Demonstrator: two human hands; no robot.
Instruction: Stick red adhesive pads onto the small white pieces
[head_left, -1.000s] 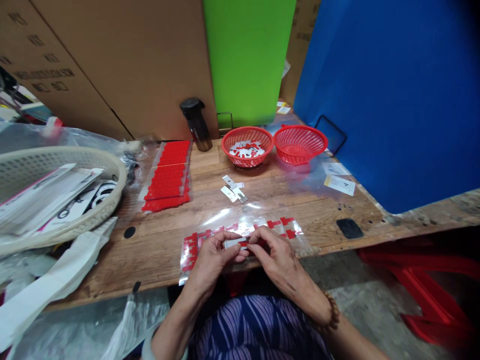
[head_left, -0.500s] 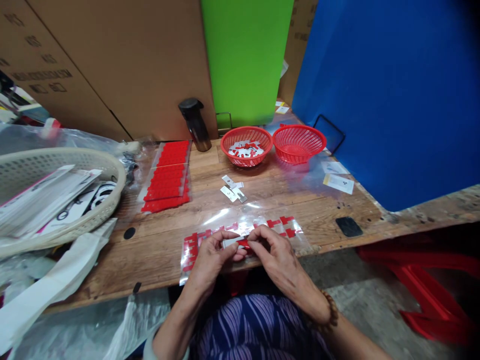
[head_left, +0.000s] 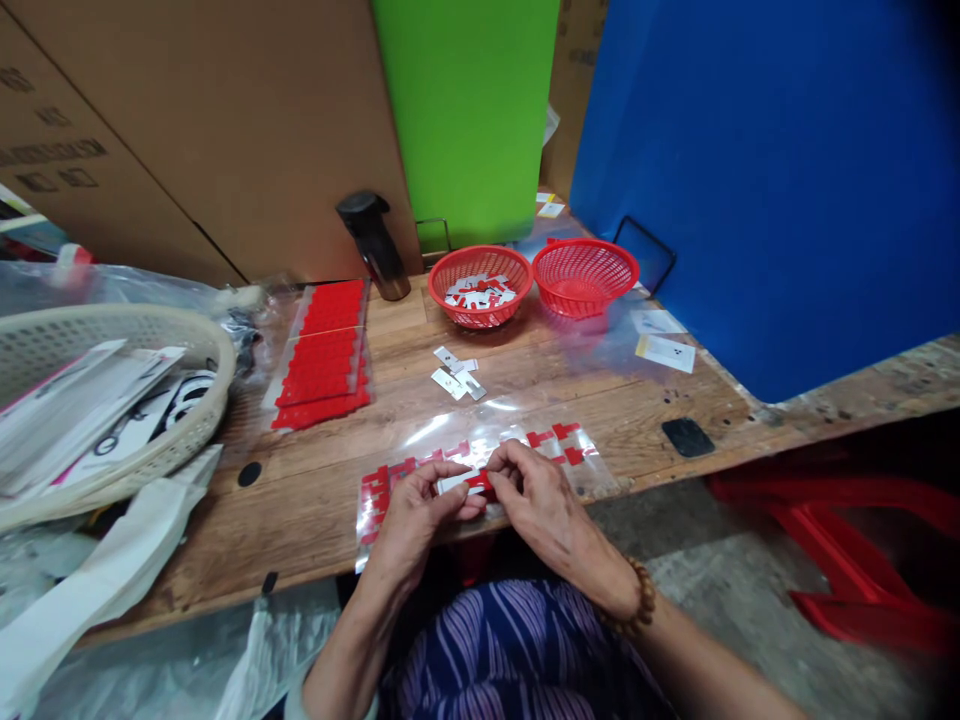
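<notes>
Glossy plastic sheet [head_left: 427, 430]; matt wood-grain tabletop [head_left: 300, 500].

We saw a white card [head_left: 452, 485] with glossy red film [head_left: 478, 481], and a clear sheet [head_left: 429, 428] patterned with blocky red shapes. Two baskets [head_left: 481, 319] were bright red mesh; a perforated tub [head_left: 219, 385] was cream. The tabletop [head_left: 315, 505] was brown woodgrain, the panels lime green [head_left: 472, 110] and deep blue [head_left: 750, 180], and the cardboard [head_left: 225, 130] tan with dark print. Our clothing [head_left: 510, 640] was navy with lilac, leaf-like stripes; our beaded bracelet [head_left: 645, 597], brown.
</notes>
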